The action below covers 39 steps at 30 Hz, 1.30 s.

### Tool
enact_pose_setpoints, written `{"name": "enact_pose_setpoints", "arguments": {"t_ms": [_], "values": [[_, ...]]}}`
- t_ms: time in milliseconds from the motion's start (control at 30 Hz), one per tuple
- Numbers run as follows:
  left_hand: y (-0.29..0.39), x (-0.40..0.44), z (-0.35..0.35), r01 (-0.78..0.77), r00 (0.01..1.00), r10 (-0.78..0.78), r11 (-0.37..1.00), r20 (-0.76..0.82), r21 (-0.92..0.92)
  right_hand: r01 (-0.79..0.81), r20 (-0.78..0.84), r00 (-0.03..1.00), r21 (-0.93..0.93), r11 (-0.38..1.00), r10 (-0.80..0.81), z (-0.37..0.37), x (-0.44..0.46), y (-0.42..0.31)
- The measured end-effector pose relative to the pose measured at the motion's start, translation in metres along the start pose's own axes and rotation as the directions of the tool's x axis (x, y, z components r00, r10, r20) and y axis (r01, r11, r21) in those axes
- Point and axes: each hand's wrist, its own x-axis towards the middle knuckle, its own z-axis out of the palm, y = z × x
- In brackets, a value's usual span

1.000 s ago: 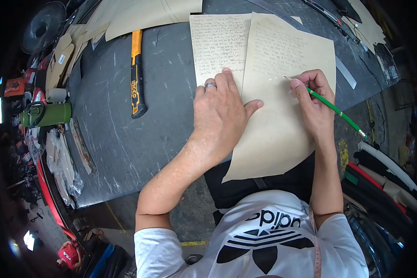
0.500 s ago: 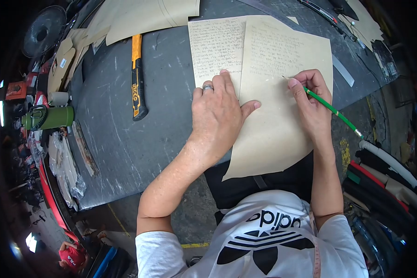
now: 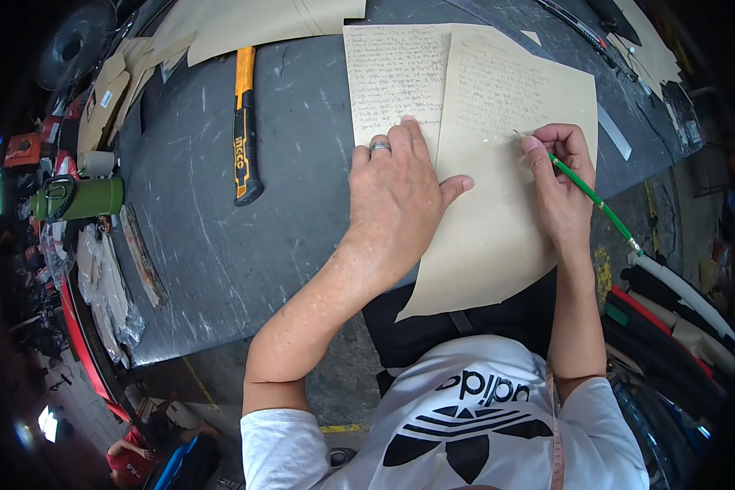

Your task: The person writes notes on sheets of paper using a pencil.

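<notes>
My left hand (image 3: 396, 188) lies flat with fingers stretched, pressing on two overlapping tan paper sheets. Under its fingertips is the left sheet (image 3: 396, 69), filled with handwritten lines. The thumb rests on the right sheet (image 3: 482, 237), which has writing on its upper part and a lower end that hangs past the table edge. My right hand (image 3: 565, 184) pinches a green pencil (image 3: 600, 206) between thumb and fingers, its tip at the lower lines of writing on the right sheet. The pencil's back end points down to the right.
A yellow-and-black handle marked INGCO (image 3: 244, 131) lies left of the sheets on the dark table (image 3: 196, 269). Large brown pattern paper (image 3: 261, 24) covers the far edge. A metal ruler (image 3: 614, 135) lies at right. A green flask (image 3: 94, 198) stands left; a person in red (image 3: 126, 459) is lower left.
The view has shifted slightly, so the sheets and both hands appear a little further right. My grip on the pencil is unchanged. The person in red at lower left has changed posture.
</notes>
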Motion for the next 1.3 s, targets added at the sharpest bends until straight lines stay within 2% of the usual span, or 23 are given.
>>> {"name": "enact_pose_setpoints", "arguments": {"t_ms": [100,367,533,633,1200,1300], "values": [[0.0,0.0,-0.001,0.0,1.0,0.0,1.0,0.009,0.002,-0.031,0.063,0.997,-0.098,0.995,0.037,-0.003,0.001,-0.002],[0.0,0.0,-0.003,-0.015,1.0,0.014,0.999,-0.023,-0.029,-0.053,0.145,0.987,-0.144,0.988,0.074,-0.006,0.008,-0.001],[0.003,-0.004,-0.001,0.004,1.0,-0.005,1.0,-0.011,-0.005,-0.027,0.124,0.991,-0.143,0.989,0.045,-0.005,0.004,0.0],[0.007,-0.004,-0.001,-0.022,1.0,0.022,1.0,-0.011,-0.001,-0.022,0.085,0.996,-0.053,0.998,0.027,-0.004,0.004,0.003],[0.018,-0.011,0.002,-0.06,0.997,0.061,0.997,-0.037,0.042,-0.004,0.048,0.999,-0.083,0.997,0.008,-0.005,-0.008,0.0],[0.015,-0.009,-0.003,-0.044,0.998,0.043,0.999,0.035,0.019,-0.018,0.057,0.998,-0.079,0.997,0.022,-0.005,-0.009,0.001]]}}
